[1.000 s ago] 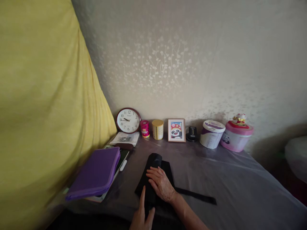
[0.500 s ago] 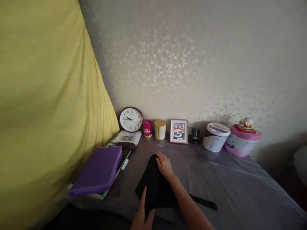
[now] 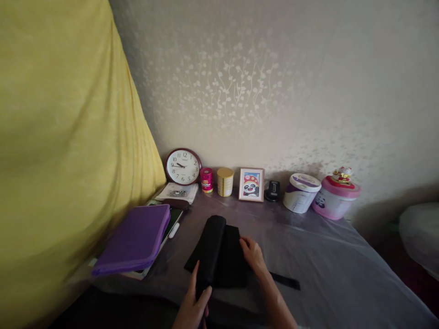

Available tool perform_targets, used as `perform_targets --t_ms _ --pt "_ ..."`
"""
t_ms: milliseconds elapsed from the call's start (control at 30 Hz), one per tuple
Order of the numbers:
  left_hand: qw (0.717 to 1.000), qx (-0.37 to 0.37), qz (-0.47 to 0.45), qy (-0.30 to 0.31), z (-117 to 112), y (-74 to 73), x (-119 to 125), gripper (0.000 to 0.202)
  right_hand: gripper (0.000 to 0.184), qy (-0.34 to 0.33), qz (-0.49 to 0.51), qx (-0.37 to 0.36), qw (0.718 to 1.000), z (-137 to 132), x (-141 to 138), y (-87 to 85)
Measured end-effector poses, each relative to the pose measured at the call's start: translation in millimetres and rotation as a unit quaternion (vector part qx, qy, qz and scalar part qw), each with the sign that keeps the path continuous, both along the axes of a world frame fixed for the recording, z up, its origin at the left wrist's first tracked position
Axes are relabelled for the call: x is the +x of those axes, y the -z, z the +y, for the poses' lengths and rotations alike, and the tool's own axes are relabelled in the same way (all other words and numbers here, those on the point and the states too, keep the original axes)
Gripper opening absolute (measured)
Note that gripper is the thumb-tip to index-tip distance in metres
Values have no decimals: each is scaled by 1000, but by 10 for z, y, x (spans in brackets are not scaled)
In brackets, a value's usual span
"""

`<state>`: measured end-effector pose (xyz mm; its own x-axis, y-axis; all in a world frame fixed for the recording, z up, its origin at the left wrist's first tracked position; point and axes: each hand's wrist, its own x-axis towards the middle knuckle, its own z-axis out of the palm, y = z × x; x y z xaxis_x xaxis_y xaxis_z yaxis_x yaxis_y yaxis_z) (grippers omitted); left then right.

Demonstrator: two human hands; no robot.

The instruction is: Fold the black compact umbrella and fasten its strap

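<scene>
- Left hand (image 3: 194, 304) grips the near end of the black fabric roll (image 3: 211, 246), forefinger along its left side and thumb across on its right, the two parted by the roll's thickness; the other fingers are mostly hidden.
- Right hand (image 3: 253, 253) is nearly closed, fingertips gathered at the right edge of the flat panel (image 3: 231, 262), seemingly pinching it.
- The roll lies on the grey tablecloth (image 3: 325, 260), directly in front of the person, pointing away and leaning slightly right at its far end.
- Its body is a thick, rounded ridge, matte black, with a faint paler sheen down its length and a blunt, curved far end.
- On the left, a pointed corner of the same black material sticks out flat; on the right spreads the panel, roughly four-sided and darker, its folds hard to make out.
- A narrow black strap (image 3: 286, 281) shows beyond the right forearm, lying flat on the cloth, its free end squared off.
</scene>
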<state>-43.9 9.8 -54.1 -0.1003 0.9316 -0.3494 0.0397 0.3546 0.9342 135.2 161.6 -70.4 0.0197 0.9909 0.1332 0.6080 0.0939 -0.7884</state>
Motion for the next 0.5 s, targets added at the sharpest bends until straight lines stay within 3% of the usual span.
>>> perform_targets --t_ms 300,500 --pt "1000 -17 13 -4 -4 -64 13 76 40 -14 1 8 1000 -389 -236 -99" --pt "1000 -16 23 1 -7 -53 16 77 38 -47 52 23 997 -449 -483 -267"
